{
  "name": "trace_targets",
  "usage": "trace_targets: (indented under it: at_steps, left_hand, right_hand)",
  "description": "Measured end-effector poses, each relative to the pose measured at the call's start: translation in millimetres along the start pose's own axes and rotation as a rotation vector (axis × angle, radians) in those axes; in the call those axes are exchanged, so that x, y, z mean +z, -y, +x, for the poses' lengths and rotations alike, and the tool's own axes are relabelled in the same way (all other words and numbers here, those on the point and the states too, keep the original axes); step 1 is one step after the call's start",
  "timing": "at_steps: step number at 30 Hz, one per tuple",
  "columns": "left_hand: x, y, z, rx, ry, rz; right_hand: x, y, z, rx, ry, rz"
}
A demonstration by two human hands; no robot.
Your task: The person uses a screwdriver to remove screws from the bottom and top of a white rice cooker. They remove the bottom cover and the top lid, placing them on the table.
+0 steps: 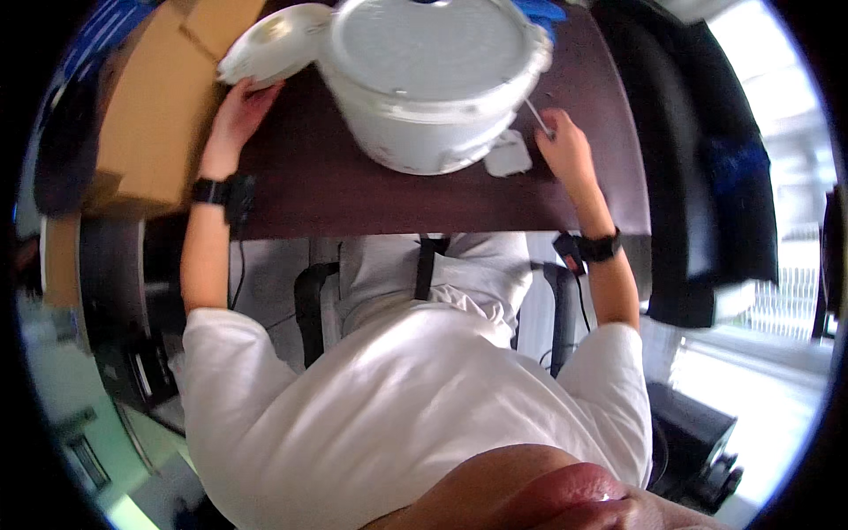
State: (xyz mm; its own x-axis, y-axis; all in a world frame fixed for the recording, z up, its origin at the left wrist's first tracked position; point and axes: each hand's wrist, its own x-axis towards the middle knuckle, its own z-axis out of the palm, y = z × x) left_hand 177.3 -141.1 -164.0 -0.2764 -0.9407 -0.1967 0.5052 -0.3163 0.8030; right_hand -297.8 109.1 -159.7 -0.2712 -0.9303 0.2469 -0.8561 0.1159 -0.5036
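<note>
A large white tub-shaped appliance (389,132) stands on the dark table, its round grey-white top facing up. At its left lies a shallow white oval cover (305,31) with a yellowish patch inside. My left hand (245,115) grips the near rim of this cover, with the fingertips partly hidden. To the right of the tub, my right hand (565,150) is closed on a thin pale rod (537,117) that points toward the tub's side. Blur hides what kind of tool the rod is. A small white flat piece (508,155) lies between the tub and my right hand.
A brown cardboard box (150,124) borders the table on the left. Blue material (541,13) shows behind the tub at the right. The dark table (397,208) ends just before my lap. Black material (698,177) hangs or stands beyond the right edge.
</note>
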Motion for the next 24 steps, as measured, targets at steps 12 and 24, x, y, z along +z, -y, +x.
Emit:
trace_targets:
  at_steps: [12,24]
  left_hand:
    - [97,58,-123,0.061,0.391,0.740]
    - [124,95,-127,0.236,0.429,0.838]
  right_hand:
    - [2,28,-17,0.211,0.188,0.139]
    - [-15,7,5,0.258,0.302,0.128]
